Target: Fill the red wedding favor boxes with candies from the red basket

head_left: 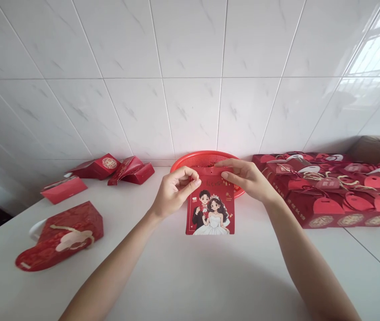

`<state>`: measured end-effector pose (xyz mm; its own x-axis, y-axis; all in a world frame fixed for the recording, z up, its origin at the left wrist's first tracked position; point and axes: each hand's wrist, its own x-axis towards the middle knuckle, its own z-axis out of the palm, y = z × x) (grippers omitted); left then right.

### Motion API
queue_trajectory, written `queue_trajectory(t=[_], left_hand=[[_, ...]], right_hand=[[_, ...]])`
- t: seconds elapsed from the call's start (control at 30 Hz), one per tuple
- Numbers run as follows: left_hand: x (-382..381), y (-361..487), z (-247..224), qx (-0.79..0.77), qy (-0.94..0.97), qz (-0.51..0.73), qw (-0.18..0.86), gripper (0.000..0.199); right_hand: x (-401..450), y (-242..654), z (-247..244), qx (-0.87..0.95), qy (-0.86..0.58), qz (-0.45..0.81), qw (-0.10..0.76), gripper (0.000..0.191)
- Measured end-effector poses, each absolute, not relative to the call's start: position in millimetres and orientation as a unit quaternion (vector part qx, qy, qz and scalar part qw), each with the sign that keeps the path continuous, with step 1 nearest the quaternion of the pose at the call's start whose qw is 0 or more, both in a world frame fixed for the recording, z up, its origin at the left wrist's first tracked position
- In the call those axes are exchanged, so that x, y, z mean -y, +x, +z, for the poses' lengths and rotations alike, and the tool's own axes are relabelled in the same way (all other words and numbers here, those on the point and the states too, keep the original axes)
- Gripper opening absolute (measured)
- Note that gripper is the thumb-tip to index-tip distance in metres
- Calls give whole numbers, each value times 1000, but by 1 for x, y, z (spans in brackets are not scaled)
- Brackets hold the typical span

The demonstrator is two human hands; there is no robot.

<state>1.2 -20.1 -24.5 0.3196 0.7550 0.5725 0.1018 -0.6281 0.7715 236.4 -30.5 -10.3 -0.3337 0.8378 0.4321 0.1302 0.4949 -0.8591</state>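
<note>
A flat red pouch [210, 209] printed with a cartoon bride and groom hangs upright over the white table, its picture facing me. My left hand [177, 189] pinches its upper left edge between thumb and fingertips. At the upper right edge, the thumb of my right hand [246, 178] lies on the front while the fingers reach over the top. A small hole shows near the pouch's top centre. Directly behind it stands a round red plastic basket [190, 158], partly covered by the pouch and my hands; its contents are mostly hidden.
Rows of red gift boxes [330, 200] with cords and tags fill the right side. A cardboard box [373, 149] is behind them. On the left lie an opened red box [72, 232], a red packet [64, 189] and folded red boxes [136, 171]. A tiled wall [193, 107] bounds the back.
</note>
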Motion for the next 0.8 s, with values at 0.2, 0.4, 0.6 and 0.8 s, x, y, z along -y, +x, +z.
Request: queue_trajectory(t=[0.2,0.4,0.6,0.8], left_hand=[[23,4,-25,-298,702,494,417,37],[22,9,-28,-298,745,474,363,42],[27,21,-43,-282,743,468,386,37],[13,20,-58,-247,795,404,379,41]], right_hand=[[35,237,-6,725,-338,367,474,29],[39,243,-1,787,-359,274,421,25],[38,246,2,827,-346,245,370,18],[41,257,-9,848,-365,194,331,13]])
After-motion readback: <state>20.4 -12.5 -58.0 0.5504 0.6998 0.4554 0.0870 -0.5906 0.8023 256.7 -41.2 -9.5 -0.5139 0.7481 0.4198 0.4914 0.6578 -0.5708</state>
